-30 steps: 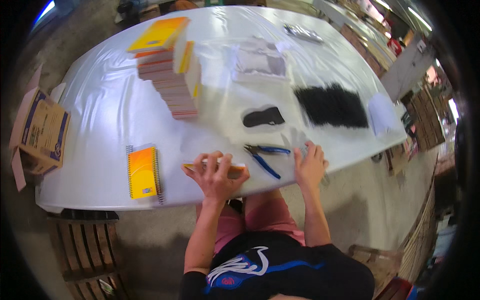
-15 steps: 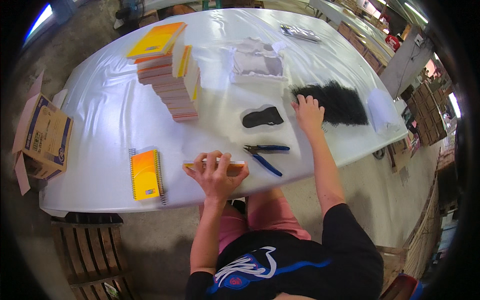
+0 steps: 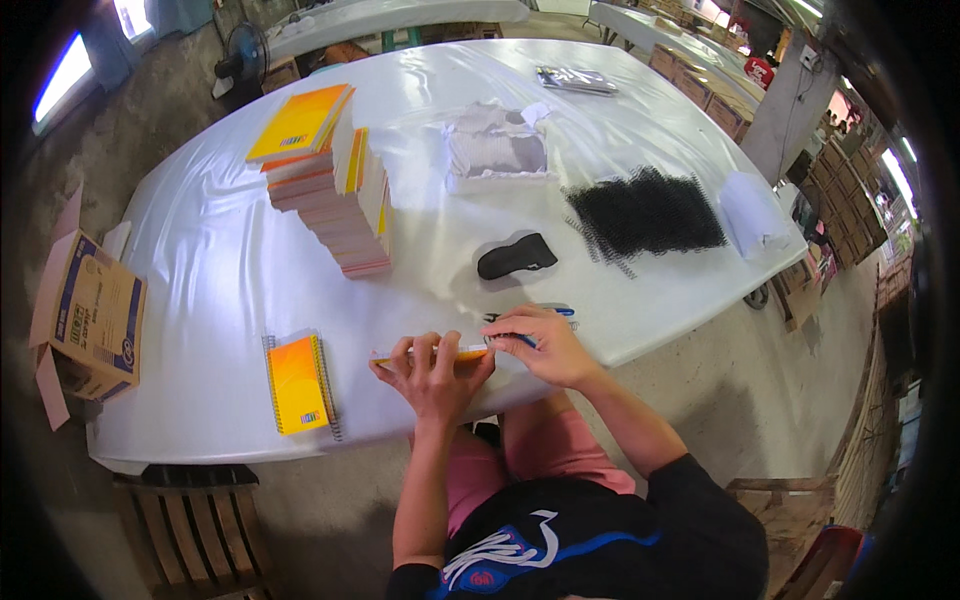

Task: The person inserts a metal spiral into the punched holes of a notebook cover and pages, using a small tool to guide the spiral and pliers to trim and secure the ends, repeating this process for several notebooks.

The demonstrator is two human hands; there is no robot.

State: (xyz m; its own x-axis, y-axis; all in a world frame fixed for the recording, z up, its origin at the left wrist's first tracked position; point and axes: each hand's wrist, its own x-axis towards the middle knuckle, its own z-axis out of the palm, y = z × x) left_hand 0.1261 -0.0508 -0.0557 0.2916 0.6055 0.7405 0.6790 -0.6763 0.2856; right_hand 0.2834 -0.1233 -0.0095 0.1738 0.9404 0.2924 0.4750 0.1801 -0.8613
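Observation:
My left hand (image 3: 435,378) is closed around a small notebook (image 3: 467,354) with an orange-yellow cover, held on edge at the table's front. At that notebook's right end my right hand (image 3: 545,345) pinches a dark spiral binding coil (image 3: 489,339), mostly hidden by the fingers. Blue-handled pliers (image 3: 563,311) lie partly beneath this hand. Beyond the hands rests a black cloth-like piece (image 3: 516,257). A heap of black spiral coils (image 3: 648,215) lies farther right. To the left, two overlapping spiral-bound notebooks (image 3: 299,385) lie flat, yellow-orange cover up.
A tall, uneven stack of notebooks (image 3: 335,205) stands at the back left. A torn white box (image 3: 498,150) sits mid-table, with a flat packet (image 3: 576,80) behind it. White plastic (image 3: 752,215) lies at the right edge. An open carton (image 3: 95,315) is left of the table.
My right hand has come from the coil heap toward me and left, to the notebook's end, with a coil in its fingers. My left hand still grips the notebook. The view has shifted slightly.

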